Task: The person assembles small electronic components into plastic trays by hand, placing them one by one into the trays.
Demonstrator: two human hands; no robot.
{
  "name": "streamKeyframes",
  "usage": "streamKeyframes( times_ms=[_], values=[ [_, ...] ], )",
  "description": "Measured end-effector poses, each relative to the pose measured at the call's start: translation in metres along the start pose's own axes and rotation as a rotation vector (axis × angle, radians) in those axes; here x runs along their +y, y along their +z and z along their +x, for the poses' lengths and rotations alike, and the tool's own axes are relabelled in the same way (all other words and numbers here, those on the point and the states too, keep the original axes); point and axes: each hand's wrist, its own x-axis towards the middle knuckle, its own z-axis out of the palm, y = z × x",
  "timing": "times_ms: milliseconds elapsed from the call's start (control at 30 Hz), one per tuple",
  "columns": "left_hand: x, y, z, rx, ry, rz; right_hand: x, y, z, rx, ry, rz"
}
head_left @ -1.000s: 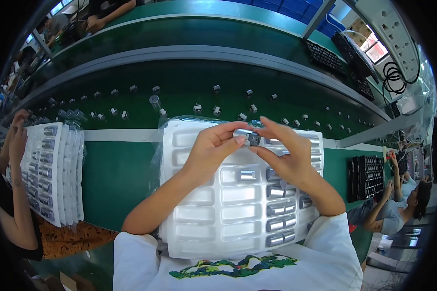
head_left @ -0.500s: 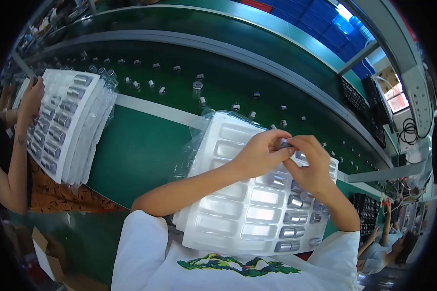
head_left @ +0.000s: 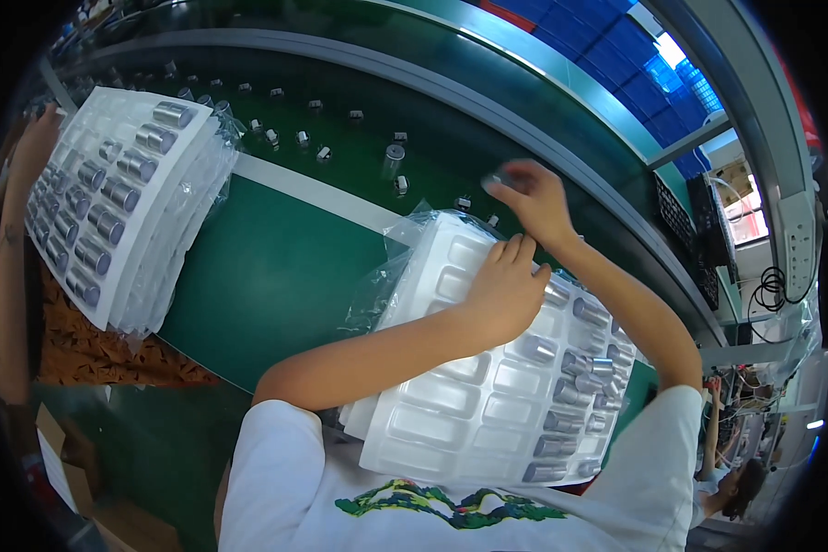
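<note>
A white plastic tray with moulded pockets lies in front of me on a stack of similar trays. Short silver cylinders fill pockets along its right side, while many pockets at the left hold nothing. My left hand rests over the tray's upper part with bent fingers close together; what they hold, if anything, is hidden. Over the green belt, beyond the tray's far edge, my right hand pinches a small greyish part, blurred by motion. A silver cylinder lies in a pocket beside my left hand.
Small white-and-metal parts and an upright cylinder stand on the green belt. At left, a co-worker's hand is by another filled tray stack. Clear plastic film sticks out beside my tray. Cardboard boxes sit lower left.
My hands have parted: the right one moved up and away over the belt with the small part, while the left lowered towards the tray. The view has shifted slightly.
</note>
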Motion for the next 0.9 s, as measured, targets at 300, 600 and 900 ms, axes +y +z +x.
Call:
streamKeyframes(
  times_ms=[300,600,900],
  values=[
    [0.011,-0.002,0.003,0.002,0.112,-0.022,0.023,0.088,0.082,-0.204,-0.350,-0.535],
    [0.001,-0.004,0.006,0.025,0.136,-0.046,-0.047,0.121,0.063,-0.462,-0.456,-0.821],
    [0.013,-0.032,0.012,0.066,-0.137,-0.933,-0.052,0.003,0.041,-0.243,-0.174,0.457]
  ],
)
